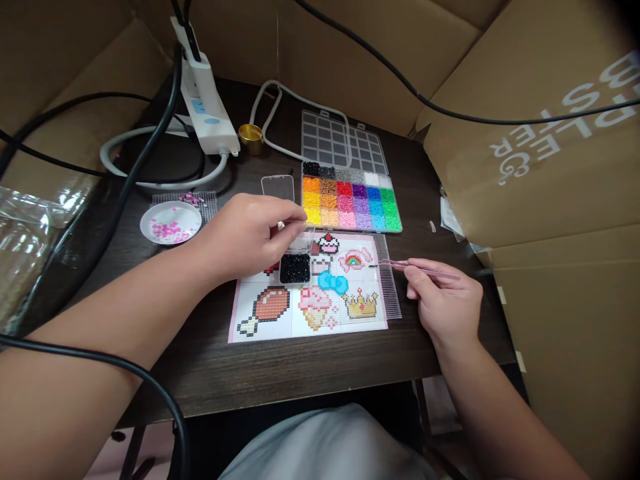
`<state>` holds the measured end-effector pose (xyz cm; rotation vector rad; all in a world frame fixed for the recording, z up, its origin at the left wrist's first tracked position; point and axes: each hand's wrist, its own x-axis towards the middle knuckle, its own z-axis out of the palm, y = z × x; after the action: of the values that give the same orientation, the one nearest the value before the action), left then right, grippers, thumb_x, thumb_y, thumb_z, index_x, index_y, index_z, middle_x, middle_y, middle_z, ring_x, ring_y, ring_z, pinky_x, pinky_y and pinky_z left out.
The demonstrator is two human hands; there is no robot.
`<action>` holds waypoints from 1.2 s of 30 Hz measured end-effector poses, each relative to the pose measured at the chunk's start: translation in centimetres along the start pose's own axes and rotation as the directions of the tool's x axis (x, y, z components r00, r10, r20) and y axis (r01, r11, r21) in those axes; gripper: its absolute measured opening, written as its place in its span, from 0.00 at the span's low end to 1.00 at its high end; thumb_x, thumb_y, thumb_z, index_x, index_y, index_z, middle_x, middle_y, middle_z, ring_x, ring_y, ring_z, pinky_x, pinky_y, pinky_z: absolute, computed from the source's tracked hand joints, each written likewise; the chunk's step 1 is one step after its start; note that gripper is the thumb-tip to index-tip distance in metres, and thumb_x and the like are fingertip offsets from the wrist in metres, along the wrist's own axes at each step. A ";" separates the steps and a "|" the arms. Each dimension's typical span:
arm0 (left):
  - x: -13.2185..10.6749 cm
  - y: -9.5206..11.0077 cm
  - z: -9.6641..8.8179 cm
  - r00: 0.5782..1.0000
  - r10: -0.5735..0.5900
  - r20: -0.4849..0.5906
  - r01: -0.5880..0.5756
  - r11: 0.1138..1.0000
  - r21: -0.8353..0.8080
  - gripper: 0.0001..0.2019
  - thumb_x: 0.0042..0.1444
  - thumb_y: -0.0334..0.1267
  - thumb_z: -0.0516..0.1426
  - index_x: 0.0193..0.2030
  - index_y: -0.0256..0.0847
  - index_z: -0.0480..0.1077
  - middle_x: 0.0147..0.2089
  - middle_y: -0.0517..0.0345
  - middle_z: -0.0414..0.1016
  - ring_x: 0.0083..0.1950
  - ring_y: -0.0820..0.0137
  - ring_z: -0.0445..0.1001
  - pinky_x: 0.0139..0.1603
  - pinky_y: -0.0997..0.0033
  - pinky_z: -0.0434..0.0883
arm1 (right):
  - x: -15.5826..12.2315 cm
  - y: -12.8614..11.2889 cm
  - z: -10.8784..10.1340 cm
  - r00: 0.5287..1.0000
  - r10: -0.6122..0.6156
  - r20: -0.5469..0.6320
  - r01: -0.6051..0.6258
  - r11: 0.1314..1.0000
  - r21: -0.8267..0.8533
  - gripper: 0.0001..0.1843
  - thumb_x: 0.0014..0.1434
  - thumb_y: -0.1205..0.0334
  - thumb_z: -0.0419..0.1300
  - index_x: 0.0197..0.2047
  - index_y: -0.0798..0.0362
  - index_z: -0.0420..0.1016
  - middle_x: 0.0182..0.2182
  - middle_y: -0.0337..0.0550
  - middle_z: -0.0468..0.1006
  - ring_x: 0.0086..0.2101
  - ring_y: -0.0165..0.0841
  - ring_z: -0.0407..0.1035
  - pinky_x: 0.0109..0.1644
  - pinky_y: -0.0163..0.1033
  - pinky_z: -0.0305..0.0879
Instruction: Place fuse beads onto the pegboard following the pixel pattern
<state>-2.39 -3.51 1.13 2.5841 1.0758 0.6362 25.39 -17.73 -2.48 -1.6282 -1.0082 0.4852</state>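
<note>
My left hand [255,233] is closed, its thumb and fingertips pinching the raised clear lid of a small box. Black beads [295,268] fill that box, which rests on a pattern sheet [270,333]. My right hand [450,297] grips pink tweezers [434,272], pointing left over the sheet's right edge. Something small and dark shows by their tips; I cannot make out whether it is a bead. Pixel pictures cover the sheet, among them a drumstick [273,303], a crown [361,307] and a blue bow [333,283].
Behind the sheet lies a sectioned bead case [350,200] with its lid folded back. At left, a white dish [171,223] of pink beads overlaps a mesh board. A gold cup [251,139] and a power strip [207,107] stand farther back. Cables and cardboard walls [560,160] surround the table.
</note>
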 end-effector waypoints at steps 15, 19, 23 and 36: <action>0.0 -0.3 0.3 0.999 0.032 -0.037 -0.032 0.999 -0.009 0.13 0.63 0.41 0.53 0.40 0.44 0.80 0.33 0.60 0.81 0.32 0.71 0.75 0.37 0.72 0.65 | 0.0 -0.4 0.2 1.000 -0.014 0.006 0.014 1.000 -0.003 0.08 0.52 0.63 0.72 0.36 0.57 0.85 0.22 0.43 0.80 0.17 0.24 0.66 0.20 0.29 0.64; 0.0 -0.3 0.3 0.998 0.039 -0.044 -0.039 0.999 -0.009 0.13 0.63 0.41 0.52 0.39 0.44 0.80 0.32 0.60 0.81 0.32 0.71 0.75 0.36 0.71 0.64 | 0.0 -0.2 0.1 1.000 -0.008 0.024 0.008 1.000 0.029 0.08 0.53 0.61 0.72 0.36 0.57 0.85 0.28 0.47 0.83 0.18 0.24 0.66 0.20 0.30 0.64; 0.0 -0.2 0.2 0.999 0.028 -0.039 -0.028 0.999 -0.016 0.14 0.62 0.41 0.52 0.40 0.44 0.80 0.33 0.59 0.81 0.32 0.70 0.75 0.36 0.71 0.65 | 0.1 0.0 0.1 1.000 -0.001 0.030 -0.001 0.997 0.072 0.08 0.53 0.61 0.72 0.36 0.56 0.85 0.29 0.47 0.84 0.18 0.24 0.66 0.20 0.30 0.63; 0.0 -0.1 0.0 1.000 0.002 -0.010 -0.002 1.000 -0.003 0.15 0.63 0.42 0.51 0.41 0.45 0.80 0.32 0.60 0.81 0.33 0.70 0.76 0.38 0.71 0.66 | 0.1 0.1 -0.1 0.999 0.016 0.036 -0.017 0.999 0.049 0.08 0.53 0.60 0.73 0.36 0.55 0.86 0.25 0.45 0.81 0.18 0.24 0.66 0.21 0.30 0.63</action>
<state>-2.46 -3.45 1.11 2.5827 1.0749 0.6506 25.51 -17.72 -2.50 -1.5900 -1.0020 0.5476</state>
